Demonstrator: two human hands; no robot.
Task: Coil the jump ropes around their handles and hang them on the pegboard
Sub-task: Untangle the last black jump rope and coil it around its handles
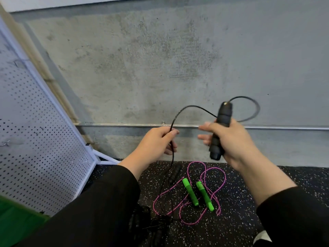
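A matte black foam-covered jump rope handle (219, 132), cylindrical and ribbed into padded sections, stands nearly upright in the right hand (229, 141); the palm and thumb grip it while the fingers (204, 128) reach out straight toward the left. From a small metal tip at its top, a thin, glossy black cord (194, 106) springs out, loops to the right, crosses behind the handle and arcs over to the left hand (158, 141), which pinches it between thumb and curled fingers. Below that pinch the cord hangs straight down to the floor. The two hands are held near each other at the same height, with the cord arching between them.

On the dark rubber floor with white speckles (249, 202), below the hands, lies a braided pink-and-purple rope (222, 182) in loose, overlapping loops, with two bright green plastic handles (190, 191) side by side at its middle. A second black padded handle (175, 172) lies just left of it, and a tangle of black cord (158, 223) lies nearer the person.

A white perforated metal pegboard (35, 131) leans at the left, well apart from both hands, against a rough grey concrete wall (160, 59)
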